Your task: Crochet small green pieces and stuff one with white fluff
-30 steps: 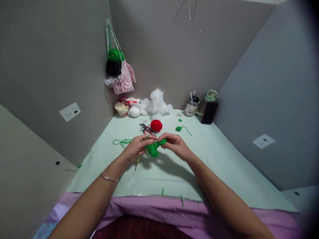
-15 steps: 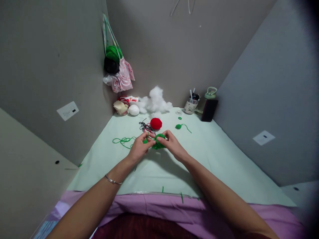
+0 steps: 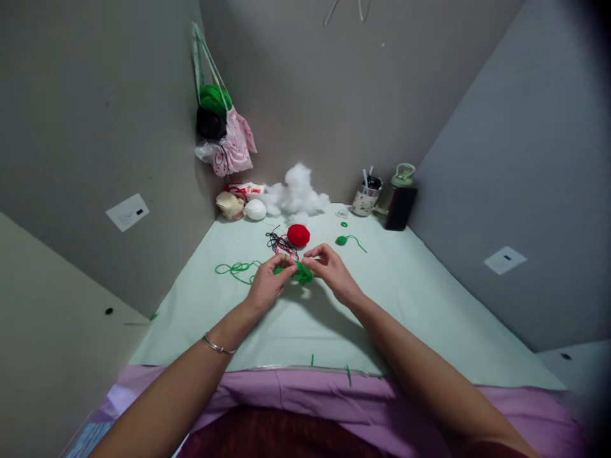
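My left hand point(image 3: 268, 280) is closed in a pinch on a bundle of green yarn point(image 3: 302, 273), just above the table. A bit of green shows between its thumb and fingers; its exact shape is hidden. At the bundle's upper right edge, my right hand point(image 3: 331, 270) has thumb and forefinger brought close together on the yarn; the fingertips are small and partly blurred. Loose loops of green yarn point(image 3: 235, 270) trail to the left on the table. Just beyond the hands lie a red ball point(image 3: 298, 235) and tangled black yarn point(image 3: 277, 241).
White stuffing point(image 3: 300, 194) and a white ball point(image 3: 255, 210) sit along the back wall. A small green piece with a tail point(image 3: 342, 240) lies to the right. Behind it stand a pen cup point(image 3: 365, 201), a phone point(image 3: 401, 208) and a bottle point(image 3: 403, 175). Walls enclose three sides.
My right hand has shifted slightly up and off the bundle's side, uncovering more of the green yarn. My left hand keeps its pinch in nearly the same place.
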`<state>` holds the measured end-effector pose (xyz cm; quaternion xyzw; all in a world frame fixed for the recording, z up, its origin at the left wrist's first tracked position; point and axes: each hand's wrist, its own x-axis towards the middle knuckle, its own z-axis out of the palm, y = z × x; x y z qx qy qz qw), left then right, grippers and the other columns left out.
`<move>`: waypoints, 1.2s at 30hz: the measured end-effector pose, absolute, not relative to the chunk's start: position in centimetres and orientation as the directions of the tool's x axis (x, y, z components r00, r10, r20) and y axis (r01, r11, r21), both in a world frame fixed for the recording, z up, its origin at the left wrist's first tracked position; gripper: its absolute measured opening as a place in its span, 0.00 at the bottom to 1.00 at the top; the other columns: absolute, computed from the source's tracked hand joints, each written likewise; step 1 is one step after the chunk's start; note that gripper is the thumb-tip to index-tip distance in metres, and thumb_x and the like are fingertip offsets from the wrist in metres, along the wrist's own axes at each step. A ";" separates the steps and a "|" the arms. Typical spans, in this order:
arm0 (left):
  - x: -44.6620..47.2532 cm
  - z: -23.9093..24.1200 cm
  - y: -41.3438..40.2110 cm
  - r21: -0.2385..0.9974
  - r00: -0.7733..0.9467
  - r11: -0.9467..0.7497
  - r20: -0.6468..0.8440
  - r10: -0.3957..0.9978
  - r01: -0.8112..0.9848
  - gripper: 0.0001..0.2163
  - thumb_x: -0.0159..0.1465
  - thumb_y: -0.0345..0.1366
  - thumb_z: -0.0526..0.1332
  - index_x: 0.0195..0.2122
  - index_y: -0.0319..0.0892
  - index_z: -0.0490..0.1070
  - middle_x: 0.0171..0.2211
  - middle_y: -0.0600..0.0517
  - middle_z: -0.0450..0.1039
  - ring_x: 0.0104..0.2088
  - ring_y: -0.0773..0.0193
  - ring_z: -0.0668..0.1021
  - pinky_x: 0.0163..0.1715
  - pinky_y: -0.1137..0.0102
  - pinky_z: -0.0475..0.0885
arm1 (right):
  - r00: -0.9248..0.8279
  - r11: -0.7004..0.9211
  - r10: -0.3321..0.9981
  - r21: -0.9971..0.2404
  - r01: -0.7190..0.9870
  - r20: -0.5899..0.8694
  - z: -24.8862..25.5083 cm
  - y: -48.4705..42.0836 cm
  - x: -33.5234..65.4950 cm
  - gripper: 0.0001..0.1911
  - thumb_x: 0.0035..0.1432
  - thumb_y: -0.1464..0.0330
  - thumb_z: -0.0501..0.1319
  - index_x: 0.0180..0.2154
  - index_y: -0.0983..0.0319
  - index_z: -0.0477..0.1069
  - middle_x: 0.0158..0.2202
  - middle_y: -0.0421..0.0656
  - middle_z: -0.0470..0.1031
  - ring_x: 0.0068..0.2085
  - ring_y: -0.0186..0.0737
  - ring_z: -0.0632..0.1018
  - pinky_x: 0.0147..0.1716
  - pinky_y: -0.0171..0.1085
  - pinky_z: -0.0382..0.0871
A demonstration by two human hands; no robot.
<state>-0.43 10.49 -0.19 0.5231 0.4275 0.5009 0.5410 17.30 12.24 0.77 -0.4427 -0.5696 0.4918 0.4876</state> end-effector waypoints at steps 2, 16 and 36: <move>-0.5 -0.1 10.5 0.995 0.114 -0.050 0.060 0.992 -0.087 0.12 0.58 0.44 0.69 0.35 0.41 0.73 0.25 0.59 0.68 0.13 0.78 0.59 0.13 0.75 0.53 | -0.203 0.131 0.973 -0.987 0.096 0.110 0.6 12.1 17.2 0.24 0.47 0.56 0.75 0.36 0.58 0.65 0.38 0.38 0.74 0.36 0.38 0.78 0.35 0.38 0.70; -1.4 -0.3 11.4 0.993 0.061 -0.068 0.074 0.995 -0.098 0.14 0.60 0.46 0.66 0.37 0.40 0.75 0.25 0.55 0.74 0.13 0.76 0.59 0.12 0.75 0.55 | -0.188 0.040 0.980 -0.987 -0.155 0.069 0.8 12.6 17.6 0.19 0.49 0.58 0.73 0.40 0.58 0.74 0.31 0.38 0.78 0.30 0.38 0.79 0.34 0.39 0.72; -0.8 -0.4 10.7 0.962 0.063 -0.271 0.269 0.961 0.018 0.09 0.57 0.39 0.70 0.31 0.42 0.72 0.29 0.55 0.73 0.30 0.67 0.72 0.34 0.71 0.68 | -0.161 0.443 0.895 -0.862 0.244 0.415 0.1 12.0 17.0 0.06 0.53 0.70 0.61 0.36 0.58 0.70 0.39 0.42 0.73 0.39 0.41 0.73 0.39 0.39 0.68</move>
